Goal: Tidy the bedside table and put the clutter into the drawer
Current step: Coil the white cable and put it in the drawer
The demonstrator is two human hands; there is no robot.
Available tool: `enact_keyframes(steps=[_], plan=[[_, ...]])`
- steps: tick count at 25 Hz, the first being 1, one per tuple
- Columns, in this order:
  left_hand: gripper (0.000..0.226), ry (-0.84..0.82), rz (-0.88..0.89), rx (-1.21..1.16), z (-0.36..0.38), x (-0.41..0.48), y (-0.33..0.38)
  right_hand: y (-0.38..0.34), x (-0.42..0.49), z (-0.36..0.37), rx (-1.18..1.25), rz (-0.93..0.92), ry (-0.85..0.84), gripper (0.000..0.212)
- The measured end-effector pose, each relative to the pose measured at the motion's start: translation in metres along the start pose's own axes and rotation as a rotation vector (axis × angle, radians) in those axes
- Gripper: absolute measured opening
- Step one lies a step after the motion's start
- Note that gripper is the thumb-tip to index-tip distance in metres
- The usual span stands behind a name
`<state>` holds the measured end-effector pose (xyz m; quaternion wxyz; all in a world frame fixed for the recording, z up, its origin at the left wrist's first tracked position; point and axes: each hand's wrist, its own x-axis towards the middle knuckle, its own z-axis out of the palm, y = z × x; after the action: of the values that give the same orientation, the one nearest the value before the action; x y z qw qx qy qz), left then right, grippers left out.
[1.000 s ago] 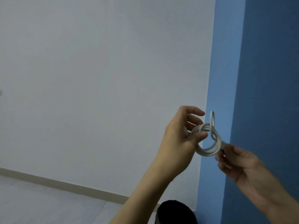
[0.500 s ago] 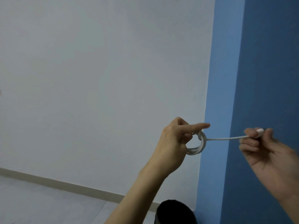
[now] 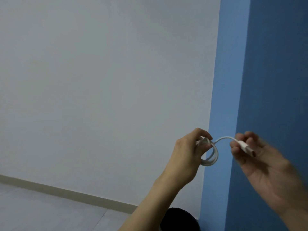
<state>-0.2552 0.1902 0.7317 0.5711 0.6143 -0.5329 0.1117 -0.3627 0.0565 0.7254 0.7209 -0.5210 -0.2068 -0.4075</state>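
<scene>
One white cable (image 3: 210,160) is held in mid-air, borne by no surface | its coil is pinched by the curled left hand (image 3: 186,155) | its plug end (image 3: 243,145) is gripped by the right hand (image 3: 261,165), blurred | progress: coiling is judged nearly done, tail not yet tucked, stowing is left; table and drawer are not shown

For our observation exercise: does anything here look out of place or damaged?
The white cable is coiled in the left hand; its plug end sticks out loose, pinched by the right hand. Nothing looks damaged.
</scene>
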Motion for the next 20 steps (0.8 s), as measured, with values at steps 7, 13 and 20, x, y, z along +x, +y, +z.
enact_keyframes(steps=[7, 13, 20], plan=[[0.008, -0.012, -0.046, -0.29, 0.013, 0.001, 0.003, 0.013, -0.008, 0.027, -0.563, -0.298, 0.057, 0.057], [0.012, 0.018, 0.009, -0.368, 0.019, 0.0, 0.009, 0.014, -0.018, 0.037, -1.084, -0.626, 0.22, 0.052], [0.017, 0.014, 0.034, -0.46, 0.021, -0.003, 0.01, 0.012, -0.009, 0.029, -1.012, -0.172, 0.11, 0.014]])
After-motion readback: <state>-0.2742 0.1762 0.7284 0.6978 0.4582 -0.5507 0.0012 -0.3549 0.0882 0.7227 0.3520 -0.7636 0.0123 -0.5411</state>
